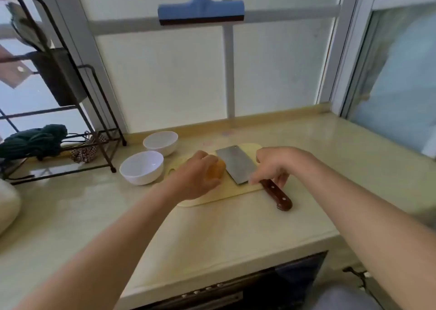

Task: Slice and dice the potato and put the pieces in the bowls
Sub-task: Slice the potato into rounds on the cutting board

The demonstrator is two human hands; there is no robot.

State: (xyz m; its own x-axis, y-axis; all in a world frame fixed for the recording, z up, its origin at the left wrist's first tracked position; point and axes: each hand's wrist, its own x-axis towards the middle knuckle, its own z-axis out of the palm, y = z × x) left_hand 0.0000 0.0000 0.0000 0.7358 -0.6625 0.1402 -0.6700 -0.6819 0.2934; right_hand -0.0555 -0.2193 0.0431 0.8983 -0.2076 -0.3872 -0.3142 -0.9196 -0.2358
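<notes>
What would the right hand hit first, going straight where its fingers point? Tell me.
The cleaver, near where blade meets handle. Fingers of the right hand are blurred and may already touch it.

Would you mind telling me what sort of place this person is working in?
Most likely a home kitchen: a cleaver lies on a cutting board on a countertop by a window, with two white bowls beside the board.

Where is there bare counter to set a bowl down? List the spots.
Bare counter: the broad stretch between the cutting board and the front edge, and the strip right of the cleaver toward the window. Crowded: left of the board, where two bowls sit beside the rack.
</notes>
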